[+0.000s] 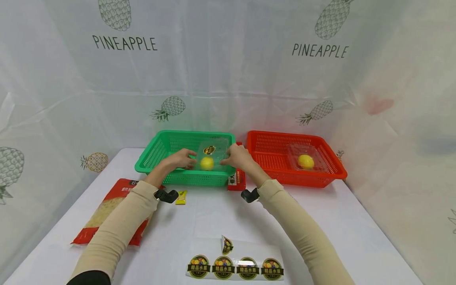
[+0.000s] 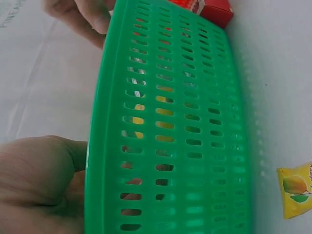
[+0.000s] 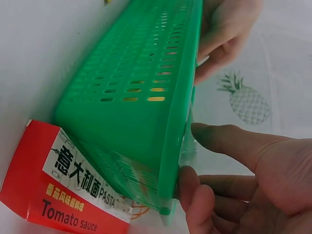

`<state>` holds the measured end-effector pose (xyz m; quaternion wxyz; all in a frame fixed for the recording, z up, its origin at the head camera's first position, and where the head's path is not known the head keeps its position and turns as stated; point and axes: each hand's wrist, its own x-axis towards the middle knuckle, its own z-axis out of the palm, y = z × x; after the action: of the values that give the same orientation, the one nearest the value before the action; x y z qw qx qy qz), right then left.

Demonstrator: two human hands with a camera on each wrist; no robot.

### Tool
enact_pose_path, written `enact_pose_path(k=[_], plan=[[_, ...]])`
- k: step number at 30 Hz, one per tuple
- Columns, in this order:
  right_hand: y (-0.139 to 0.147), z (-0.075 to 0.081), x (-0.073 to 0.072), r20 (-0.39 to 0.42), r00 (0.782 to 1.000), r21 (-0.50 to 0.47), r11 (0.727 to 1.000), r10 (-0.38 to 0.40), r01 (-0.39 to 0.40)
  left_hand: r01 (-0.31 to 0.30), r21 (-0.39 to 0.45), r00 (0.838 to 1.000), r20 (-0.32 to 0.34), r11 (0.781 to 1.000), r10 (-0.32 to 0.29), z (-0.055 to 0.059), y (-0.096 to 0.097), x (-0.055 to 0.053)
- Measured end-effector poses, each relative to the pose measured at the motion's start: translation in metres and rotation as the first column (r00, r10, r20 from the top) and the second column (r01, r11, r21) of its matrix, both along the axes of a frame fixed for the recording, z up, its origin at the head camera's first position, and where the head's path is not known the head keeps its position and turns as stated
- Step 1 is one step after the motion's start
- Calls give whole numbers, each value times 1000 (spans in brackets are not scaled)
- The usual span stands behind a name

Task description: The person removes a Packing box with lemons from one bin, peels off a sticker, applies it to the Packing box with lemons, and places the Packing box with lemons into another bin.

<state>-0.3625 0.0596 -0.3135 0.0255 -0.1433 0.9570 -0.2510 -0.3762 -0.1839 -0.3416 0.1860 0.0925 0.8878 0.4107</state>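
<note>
A clear plastic fruit box point(image 1: 215, 148) with a round black-and-gold sticker point(image 1: 209, 150) and a yellow fruit point(image 1: 207, 163) inside sits in the green basket point(image 1: 185, 179). My left hand point(image 1: 182, 158) is at the box's left side, fingers extended over the basket's front rim; in the left wrist view the basket wall partly hides them. On the other side, my right hand point(image 1: 238, 156) reaches over the basket's right corner. Its thumb and loosely bent fingers point(image 3: 195, 197) are spread apart beside the box's right edge.
A red basket point(image 1: 292, 178) on the right holds another clear box with a yellow fruit point(image 1: 306, 161). Between the baskets stands a red tomato sauce pasta box point(image 1: 236, 180). A red-and-clear bag point(image 1: 110, 206), a small yellow packet point(image 1: 181, 197) and a sticker sheet point(image 1: 256, 247) lie on the table.
</note>
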Motion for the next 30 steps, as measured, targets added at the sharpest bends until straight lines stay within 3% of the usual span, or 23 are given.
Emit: enact_pose_path(k=[10, 18, 25, 30], plan=[[4, 1, 4, 10, 999, -3, 999, 48, -48, 59, -69, 998, -14, 996, -60, 1, 1, 0], [16, 7, 8, 37, 993, -72, 991, 112, -109, 45, -85, 993, -103, 995, -53, 5, 4, 3], [43, 10, 6, 16, 997, -134, 988, 81, -78, 56, -138, 970, -229, 989, -87, 16, 18, 8], [70, 8, 2, 20, 998, -153, 987, 52, -48, 72, -124, 953, -285, 990, -105, 18, 30, 12]])
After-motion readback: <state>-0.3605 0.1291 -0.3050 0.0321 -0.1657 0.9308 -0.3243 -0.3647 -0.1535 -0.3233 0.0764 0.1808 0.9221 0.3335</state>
